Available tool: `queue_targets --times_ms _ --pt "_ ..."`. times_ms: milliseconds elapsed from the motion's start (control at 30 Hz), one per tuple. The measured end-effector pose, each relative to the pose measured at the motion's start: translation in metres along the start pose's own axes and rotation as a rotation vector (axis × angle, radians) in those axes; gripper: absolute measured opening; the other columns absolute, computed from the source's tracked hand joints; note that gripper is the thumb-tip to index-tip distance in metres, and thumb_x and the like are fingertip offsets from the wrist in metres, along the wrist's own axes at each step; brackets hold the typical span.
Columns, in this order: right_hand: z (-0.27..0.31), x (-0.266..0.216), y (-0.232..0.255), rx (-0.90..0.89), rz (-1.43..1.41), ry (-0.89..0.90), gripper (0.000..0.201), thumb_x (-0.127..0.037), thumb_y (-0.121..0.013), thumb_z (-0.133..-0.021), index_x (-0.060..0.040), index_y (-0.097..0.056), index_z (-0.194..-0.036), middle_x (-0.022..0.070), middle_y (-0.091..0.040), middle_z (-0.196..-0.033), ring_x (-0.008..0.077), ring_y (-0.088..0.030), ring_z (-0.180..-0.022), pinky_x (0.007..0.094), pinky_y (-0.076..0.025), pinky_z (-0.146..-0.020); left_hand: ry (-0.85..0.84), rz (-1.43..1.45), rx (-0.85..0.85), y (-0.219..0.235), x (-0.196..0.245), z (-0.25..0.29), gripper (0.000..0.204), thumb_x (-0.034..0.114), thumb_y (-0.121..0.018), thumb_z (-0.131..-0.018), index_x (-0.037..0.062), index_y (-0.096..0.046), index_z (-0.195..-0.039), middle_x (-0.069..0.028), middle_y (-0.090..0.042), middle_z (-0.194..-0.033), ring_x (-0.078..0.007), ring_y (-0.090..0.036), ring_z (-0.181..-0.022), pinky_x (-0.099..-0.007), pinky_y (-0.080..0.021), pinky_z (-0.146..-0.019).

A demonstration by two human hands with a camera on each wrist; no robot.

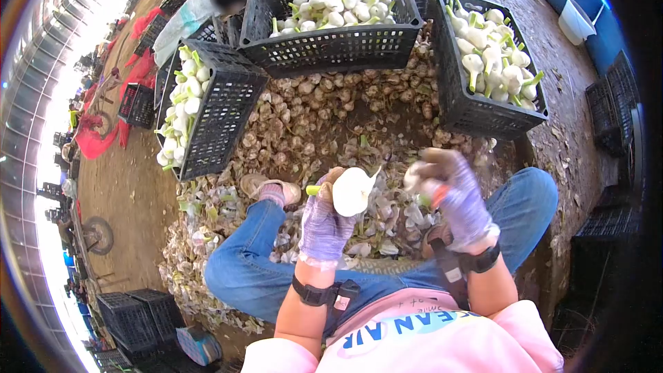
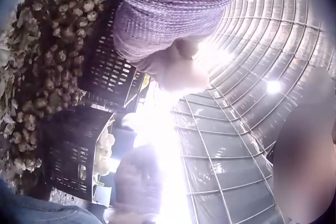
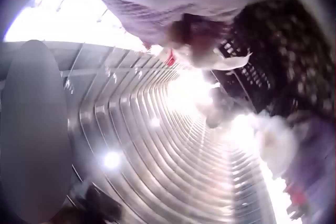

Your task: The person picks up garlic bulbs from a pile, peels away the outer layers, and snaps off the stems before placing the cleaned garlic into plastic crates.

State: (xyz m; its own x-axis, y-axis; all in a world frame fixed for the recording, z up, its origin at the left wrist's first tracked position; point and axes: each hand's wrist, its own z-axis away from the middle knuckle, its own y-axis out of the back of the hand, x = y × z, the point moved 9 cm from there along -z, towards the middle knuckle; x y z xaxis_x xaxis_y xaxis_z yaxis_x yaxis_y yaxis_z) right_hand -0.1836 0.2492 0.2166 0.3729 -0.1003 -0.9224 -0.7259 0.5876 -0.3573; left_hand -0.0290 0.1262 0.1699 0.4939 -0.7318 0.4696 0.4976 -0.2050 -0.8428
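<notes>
The left hand (image 1: 327, 220), in a purple knit glove, grips a white peeled garlic bulb (image 1: 352, 192) with a short green stem pointing left. To its right, the gloved right hand (image 1: 457, 197) is raised and blurred, with its fingers curled round a pale piece (image 1: 413, 177) that looks like garlic skin. A gap separates the two hands. In the right wrist view a pale strip of skin (image 3: 228, 61) shows at the right hand's fingers, and the white bulb (image 3: 277, 142) appears at lower right.
Black crates (image 1: 331, 52) of white bulbs stand ahead, at the left and at the right (image 1: 483, 119). Unpeeled garlic bulbs (image 1: 290, 121) cover the ground between them, with loose skins (image 1: 207, 262) around the crossed legs. Another person is partly visible at the top left.
</notes>
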Motion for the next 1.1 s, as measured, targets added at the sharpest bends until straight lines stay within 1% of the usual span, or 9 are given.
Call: queue_targets --times_ms 133,333,467,600,733,800,900,967,1100 --pt "0.008 0.005 -0.028 -0.131 0.268 0.224 0.035 -0.005 -0.063 -0.082 -0.0026 -0.049 -0.114 0.0058 -0.058 -0.098 0.0124 -0.057 -0.087 0.0258 -0.048 -0.078 0.064 -0.241 0.002 0.007 -0.014 -0.005 0.050 0.041 -0.059 -0.085 0.0052 -0.051 -0.119 -0.0100 -0.060 -0.111 -0.0233 -0.060 -0.099 -0.0377 -0.054 -0.077" --pt "0.016 0.043 -0.056 -0.375 0.110 -0.092 0.019 -0.009 -0.063 -0.084 -0.0006 -0.055 -0.100 0.0017 -0.059 -0.085 0.0090 -0.055 -0.081 0.0227 -0.046 -0.070 -0.057 -0.189 0.062 0.010 -0.013 -0.010 0.038 0.029 -0.060 -0.087 0.0008 -0.054 -0.112 -0.0110 -0.061 -0.106 -0.0214 -0.061 -0.093 -0.0323 -0.053 -0.078" --pt "0.004 0.058 -0.033 -0.194 0.219 0.019 0.052 -0.008 -0.068 -0.080 0.0004 -0.044 -0.125 0.0081 -0.056 -0.109 0.0129 -0.055 -0.094 0.0273 -0.048 -0.080 -0.177 -0.168 0.271 0.044 -0.004 -0.018 0.027 0.022 -0.060 -0.088 0.0021 -0.056 -0.105 -0.0101 -0.062 -0.102 -0.0210 -0.062 -0.088 -0.0307 -0.053 -0.074" --pt "-0.001 0.076 -0.028 -0.151 -0.318 0.020 0.075 -0.004 -0.066 -0.080 -0.0097 -0.023 -0.141 0.0099 -0.049 -0.123 0.0190 -0.053 -0.104 0.0324 -0.048 -0.088 0.047 -0.679 -0.042 -0.013 -0.029 -0.011 0.047 0.032 -0.065 -0.084 0.0012 -0.053 -0.118 -0.0052 -0.060 -0.104 -0.0134 -0.056 -0.095 -0.0257 -0.045 -0.085" --pt "-0.015 0.106 0.023 0.136 -0.508 -0.208 0.055 -0.009 -0.064 -0.083 -0.0109 -0.037 -0.131 0.0072 -0.053 -0.109 0.0185 -0.056 -0.094 0.0316 -0.051 -0.080 0.037 -0.763 -0.101 -0.024 -0.020 -0.010 0.047 0.030 -0.065 -0.084 0.0017 -0.052 -0.120 -0.0046 -0.059 -0.104 -0.0135 -0.056 -0.092 -0.0254 -0.045 -0.085" --pt "-0.021 0.125 0.039 -0.061 -0.738 -0.230 0.035 -0.019 -0.064 -0.084 -0.0130 -0.049 -0.116 0.0013 -0.055 -0.095 0.0130 -0.053 -0.077 0.0274 -0.047 -0.065 -0.007 -0.614 -0.045 -0.009 -0.015 -0.012 0.046 0.026 -0.068 -0.082 0.0003 -0.053 -0.117 -0.0064 -0.060 -0.101 -0.0137 -0.057 -0.090 -0.0249 -0.047 -0.080" --pt "-0.054 0.080 0.079 0.221 -0.577 -0.154 0.018 -0.024 -0.061 -0.086 -0.0131 -0.055 -0.100 -0.0012 -0.055 -0.084 0.0108 -0.049 -0.064 0.0274 -0.050 -0.066 0.012 -0.724 0.092 0.024 -0.007 -0.012 0.040 0.026 -0.065 -0.083 0.0008 -0.055 -0.113 -0.0076 -0.060 -0.099 -0.0165 -0.057 -0.089 -0.0296 -0.050 -0.073" --pt "-0.094 -0.002 0.082 -0.106 -0.711 0.065 0.018 -0.024 -0.059 -0.087 -0.0088 -0.054 -0.095 0.0033 -0.059 -0.089 0.0123 -0.057 -0.076 0.0313 -0.054 -0.075 0.040 -0.718 0.105 0.029 -0.007 -0.014 0.035 0.021 -0.062 -0.085 0.0008 -0.055 -0.113 -0.0079 -0.060 -0.099 -0.0169 -0.058 -0.089 -0.0293 -0.051 -0.073" --pt "-0.159 -0.082 0.158 0.354 -0.743 0.189 0.017 -0.018 -0.058 -0.088 -0.0053 -0.054 -0.099 0.0124 -0.058 -0.105 0.0269 -0.056 -0.099 0.0396 -0.047 -0.091 0.003 -0.611 0.131 0.027 -0.006 -0.017 0.032 0.013 -0.057 -0.086 0.0002 -0.053 -0.115 -0.0086 -0.058 -0.101 -0.0172 -0.058 -0.089 -0.0288 -0.051 -0.073"
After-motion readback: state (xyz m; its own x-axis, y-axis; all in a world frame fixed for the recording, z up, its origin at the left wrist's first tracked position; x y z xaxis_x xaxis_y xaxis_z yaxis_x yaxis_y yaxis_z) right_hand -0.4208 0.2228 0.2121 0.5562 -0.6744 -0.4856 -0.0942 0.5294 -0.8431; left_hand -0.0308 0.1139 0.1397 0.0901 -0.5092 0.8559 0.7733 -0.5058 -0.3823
